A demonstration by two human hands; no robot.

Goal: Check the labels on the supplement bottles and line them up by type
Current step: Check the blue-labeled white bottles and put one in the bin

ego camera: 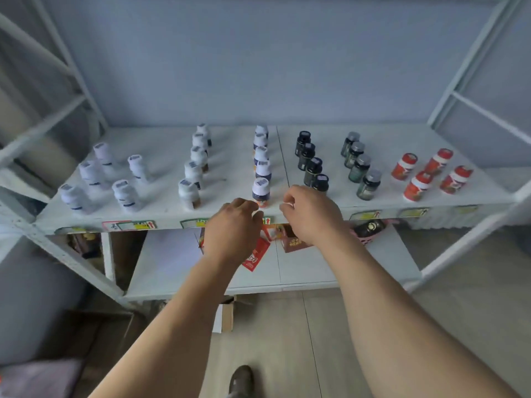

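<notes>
Supplement bottles stand in rows on a white shelf (pixel 161 208). Loose white bottles (pixel 126 195) are at the left, then a row of white bottles with brown labels (pixel 188 192), then a row with dark blue labels. The front bottle of that row (pixel 261 191) stands just beyond my hands. Further right are black bottles (pixel 313 170), green bottles with grey caps (pixel 369 183) and red bottles (pixel 416 186). My left hand (pixel 232 228) and my right hand (pixel 310 214) hover at the shelf's front edge, fingers loosely curled, holding nothing.
A lower shelf (pixel 316 271) holds red packets (pixel 255 255), a brown box (pixel 296 241) and a dark jar (pixel 370 226). White metal uprights (pixel 471 67) frame both sides. A cardboard box (pixel 227 314) lies on the floor. My shoe (pixel 241 379) shows at the bottom.
</notes>
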